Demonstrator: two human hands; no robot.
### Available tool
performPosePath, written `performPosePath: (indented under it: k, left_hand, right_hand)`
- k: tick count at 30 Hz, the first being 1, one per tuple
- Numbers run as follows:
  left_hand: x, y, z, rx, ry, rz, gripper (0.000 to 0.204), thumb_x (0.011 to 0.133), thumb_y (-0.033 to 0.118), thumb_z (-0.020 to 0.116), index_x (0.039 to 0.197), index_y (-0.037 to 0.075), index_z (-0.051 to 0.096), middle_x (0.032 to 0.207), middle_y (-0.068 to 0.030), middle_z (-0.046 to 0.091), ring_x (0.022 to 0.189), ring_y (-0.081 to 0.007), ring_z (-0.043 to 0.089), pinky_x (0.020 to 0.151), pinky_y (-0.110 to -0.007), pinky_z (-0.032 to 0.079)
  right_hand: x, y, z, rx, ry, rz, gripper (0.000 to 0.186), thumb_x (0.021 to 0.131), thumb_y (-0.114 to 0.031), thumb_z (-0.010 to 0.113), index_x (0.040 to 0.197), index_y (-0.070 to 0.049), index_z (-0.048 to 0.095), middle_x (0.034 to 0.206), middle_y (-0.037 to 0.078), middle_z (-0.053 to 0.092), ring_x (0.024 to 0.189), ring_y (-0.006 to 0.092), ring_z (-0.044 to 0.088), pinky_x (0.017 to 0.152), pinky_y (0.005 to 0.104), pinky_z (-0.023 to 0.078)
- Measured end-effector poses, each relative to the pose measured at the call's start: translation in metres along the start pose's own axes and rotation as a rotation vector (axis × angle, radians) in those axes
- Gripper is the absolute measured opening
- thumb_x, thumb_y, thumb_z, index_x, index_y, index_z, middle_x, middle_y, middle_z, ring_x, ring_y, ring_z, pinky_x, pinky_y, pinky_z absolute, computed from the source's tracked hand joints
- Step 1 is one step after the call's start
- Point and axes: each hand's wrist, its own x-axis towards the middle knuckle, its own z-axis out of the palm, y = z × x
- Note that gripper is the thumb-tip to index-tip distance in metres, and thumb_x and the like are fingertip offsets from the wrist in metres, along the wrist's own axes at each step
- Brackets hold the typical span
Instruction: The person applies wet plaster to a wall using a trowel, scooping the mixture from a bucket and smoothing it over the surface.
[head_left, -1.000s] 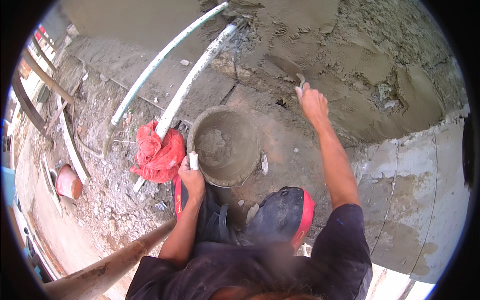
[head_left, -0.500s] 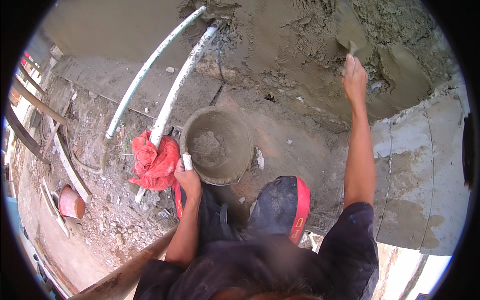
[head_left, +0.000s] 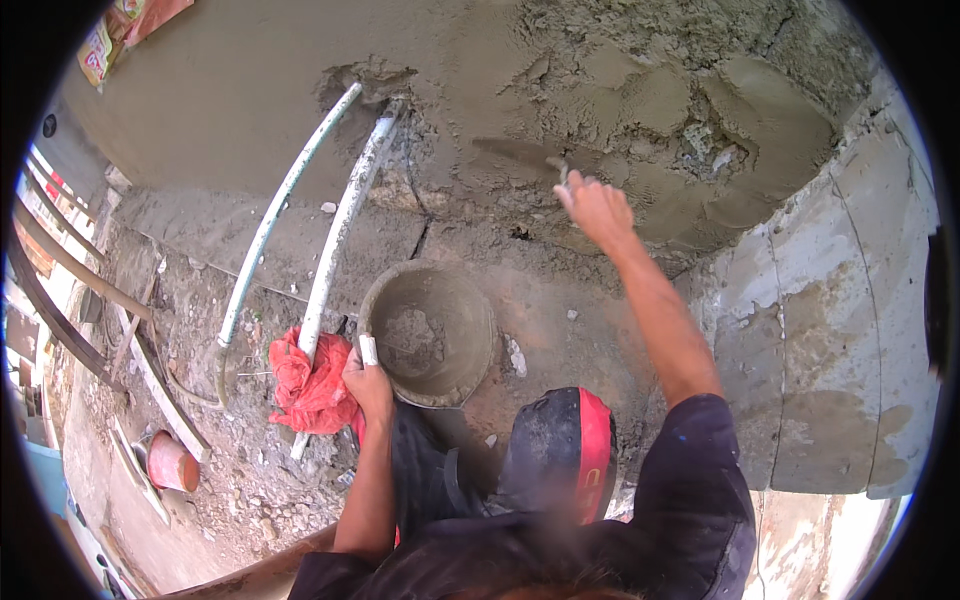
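My right hand (head_left: 600,208) is closed around the handle of a trowel (head_left: 515,150). The narrow-looking blade lies against wet grey mortar (head_left: 640,105) on the wall, right of two pipes. Lower down and to the left, my left hand (head_left: 370,388) grips a short white cylindrical handle (head_left: 368,350) at the rim of a round bucket (head_left: 480,310). Whether this handle belongs to the bucket or to a separate tool, I cannot tell. A lump of mortar (head_left: 412,335) sits inside the mortar-coated bucket.
A pale green pipe (head_left: 285,200) and a white pipe (head_left: 345,220) slant down from the wall. A crumpled red plastic bag (head_left: 310,385) wraps the white one. Far left are a reddish bucket (head_left: 172,462), wooden boards (head_left: 165,385) and rubble (head_left: 250,500). Grey panels (head_left: 830,340) stand at right.
My right hand and the trowel have moved left and down across the wall, and the blade is turned sideways. The view has shifted; my left hand keeps its grip by the bucket.
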Motion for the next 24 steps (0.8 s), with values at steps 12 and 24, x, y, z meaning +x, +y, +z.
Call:
performPosePath:
  k: [12, 24]
  left_hand:
    - [-0.007, 0.001, -0.002, -0.038, -0.023, -0.035, 0.032, 0.101, 0.024, 0.057, 0.077, 0.004, 0.061, 0.072, 0.0073, 0.051, 0.066, -0.0027, 0.04, 0.057, -0.023, 0.031]
    - [-0.012, 0.019, 0.017, 0.022, -0.083, -0.025, 0.03, 0.1, 0.024, 0.061, 0.082, 0.001, 0.066, 0.073, 0.0073, 0.054, 0.067, -0.0027, 0.042, 0.059, -0.023, 0.035]
  right_hand:
    - [-0.014, 0.128, -0.087, 0.585, 0.4, 0.202, 0.046, 0.101, -0.045, 0.046, 0.088, -0.003, 0.059, 0.067, 0.019, 0.06, 0.06, 0.0369, 0.058, 0.059, 0.0473, 0.046]
    - [-0.016, 0.03, 0.138, 0.494, 0.014, 0.095, 0.052, 0.101, -0.046, 0.042, 0.095, 0.0, 0.066, 0.094, 0.03, 0.065, 0.095, 0.0485, 0.061, 0.082, 0.0534, 0.048]
